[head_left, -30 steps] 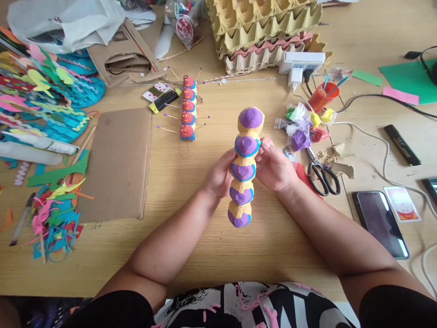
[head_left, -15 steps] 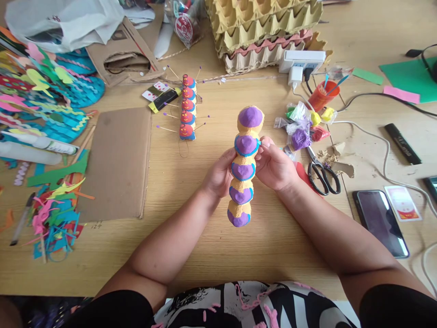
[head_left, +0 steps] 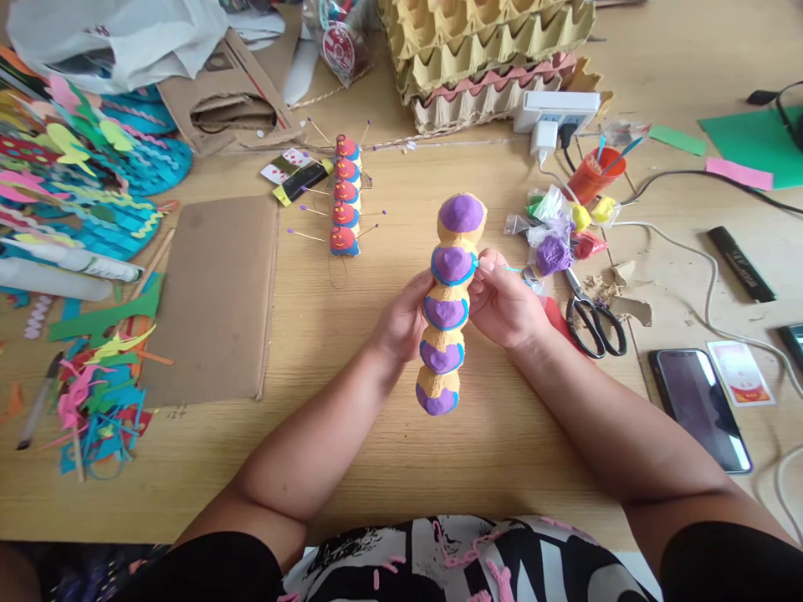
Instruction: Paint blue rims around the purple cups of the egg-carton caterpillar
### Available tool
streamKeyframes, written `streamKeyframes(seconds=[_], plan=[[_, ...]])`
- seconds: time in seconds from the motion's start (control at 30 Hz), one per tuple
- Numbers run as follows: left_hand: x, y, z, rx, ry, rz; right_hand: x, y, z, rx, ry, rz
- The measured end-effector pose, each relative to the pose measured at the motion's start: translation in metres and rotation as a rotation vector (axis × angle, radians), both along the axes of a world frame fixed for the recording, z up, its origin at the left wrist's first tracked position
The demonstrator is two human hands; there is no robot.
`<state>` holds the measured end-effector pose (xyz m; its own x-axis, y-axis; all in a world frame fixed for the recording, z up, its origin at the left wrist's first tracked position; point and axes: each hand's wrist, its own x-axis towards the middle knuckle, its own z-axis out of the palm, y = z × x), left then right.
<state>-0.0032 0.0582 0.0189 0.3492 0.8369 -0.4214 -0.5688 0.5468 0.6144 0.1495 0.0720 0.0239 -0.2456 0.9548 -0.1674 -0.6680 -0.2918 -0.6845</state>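
A bumpy egg-carton strip [head_left: 446, 313] is held up in the middle, its yellow-orange humps topped with purple clay. Blue clay edges the lower humps; the top hump shows none. My left hand [head_left: 405, 322] grips the strip from its left side, some fingers hidden behind it. On the other side my right hand [head_left: 505, 301] pinches a thin light-blue tool [head_left: 513, 269], whose tip meets the blue edge of the second hump from the top. Beyond them on the table stands a finished-looking red and blue caterpillar [head_left: 345, 196] with purple-tipped sticks.
A cardboard sheet [head_left: 210, 301] and paper scraps [head_left: 104, 393] lie left. At right are clay packets [head_left: 555, 238], scissors [head_left: 593, 322], an orange cup [head_left: 593, 177], a phone [head_left: 699, 410] and cables. Stacked egg trays [head_left: 483, 67] and a power strip [head_left: 558, 109] are at the back.
The lower end of the strip has shifted very slightly left. Both hands keep nearly the same place and hold.
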Motion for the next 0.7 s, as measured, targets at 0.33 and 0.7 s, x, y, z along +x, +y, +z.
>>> streamKeyframes(seconds=[0.33, 0.7], plan=[[0.0004, -0.0005, -0.0008, 0.053, 0.048, -0.010, 0.0021, 0.0011, -0.0002, -0.016, -0.008, 0.035], [0.0003, -0.0014, -0.0017, 0.020, 0.046, -0.015, 0.0014, 0.0017, -0.0016, 0.018, 0.019, 0.044]])
